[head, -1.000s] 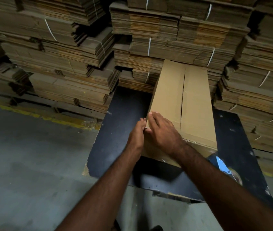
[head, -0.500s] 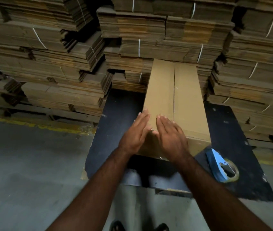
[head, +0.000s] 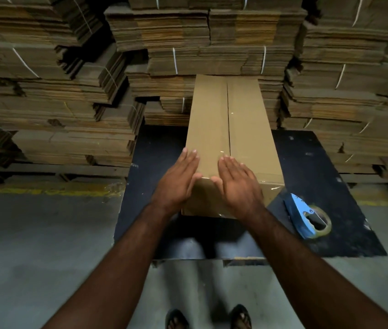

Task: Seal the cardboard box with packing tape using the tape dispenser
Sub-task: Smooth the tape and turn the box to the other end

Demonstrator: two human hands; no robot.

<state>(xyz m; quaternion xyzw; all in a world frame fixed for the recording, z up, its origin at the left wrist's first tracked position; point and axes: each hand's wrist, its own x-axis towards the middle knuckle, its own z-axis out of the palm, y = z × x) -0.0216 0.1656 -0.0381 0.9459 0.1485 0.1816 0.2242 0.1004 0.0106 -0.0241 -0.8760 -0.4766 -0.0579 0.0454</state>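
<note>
On the black tabletop (head: 306,162): a long cardboard box (head: 249,129) lies lengthwise, its far end against the strapped stacks of flattened cartons (head: 69,96)
Left hand (head: 176,184): flat, fingers straight, laid against the box's near left corner; it holds nothing
Right hand (head: 238,186): likewise flat and spread, palm down over the near top edge beside the centre seam (head: 228,110); nothing gripped
Tape dispenser (head: 306,216): blue, lying idle on the table to the right of the box, near but apart from it; neither hand touches it
Done so far: glossy clear tape (head: 268,184) shows across the near end and seems to run along the seam; both flaps lie closed
Left to do: by my reckoning only smoothing the tape down; whether the far end is taped I cannot tell
</note>
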